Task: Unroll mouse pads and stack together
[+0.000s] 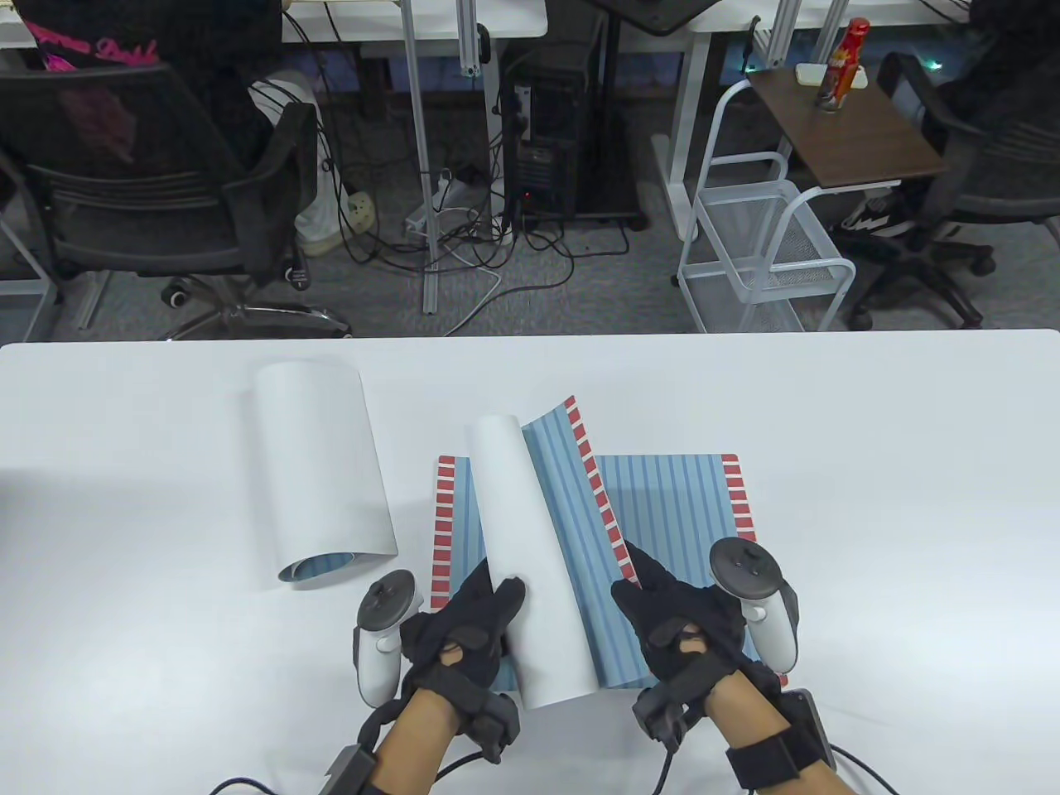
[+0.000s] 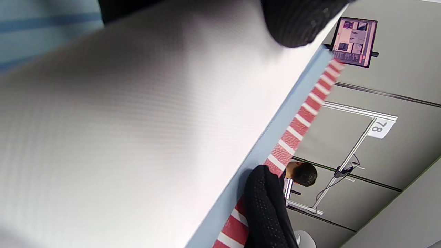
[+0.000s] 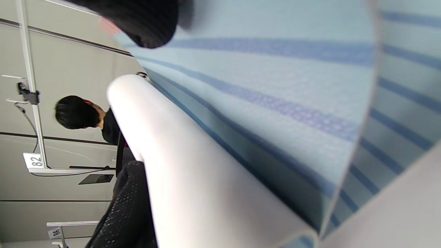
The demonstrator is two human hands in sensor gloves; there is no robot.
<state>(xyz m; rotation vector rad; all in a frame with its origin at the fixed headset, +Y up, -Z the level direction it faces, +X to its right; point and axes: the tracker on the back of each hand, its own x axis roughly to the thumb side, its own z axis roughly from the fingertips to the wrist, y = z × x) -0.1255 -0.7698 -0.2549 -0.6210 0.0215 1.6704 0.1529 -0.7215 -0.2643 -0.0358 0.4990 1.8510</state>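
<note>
- A half-unrolled mouse pad with a white underside and blue-striped face (image 1: 530, 563) sits at the front middle of the white table (image 1: 869, 497), its remaining curl running from near edge to far, on top of a flat blue-striped mouse pad with red-and-white bands (image 1: 687, 505) along its short sides.
- The upper pad's freed right edge, with its own red-and-white band, lifts off the flat pad and tilts up to the right.
- The left hand (image 1: 464, 638) grips the near end of the white curl, fingers laid over its side.
- The right hand (image 1: 679, 629) pinches the lifted red-banded edge at its near corner; in the right wrist view the fingertip contact is blurred, so exactly how many fingers close on it is hard to say.
- A second rolled mouse pad, white outside with blue stripes showing at its open end (image 1: 323, 472), lies just left of the stack, apart from it.
- Bare tabletop stretches to the right of the flat pad and beyond both pads toward the far table edge.
</note>
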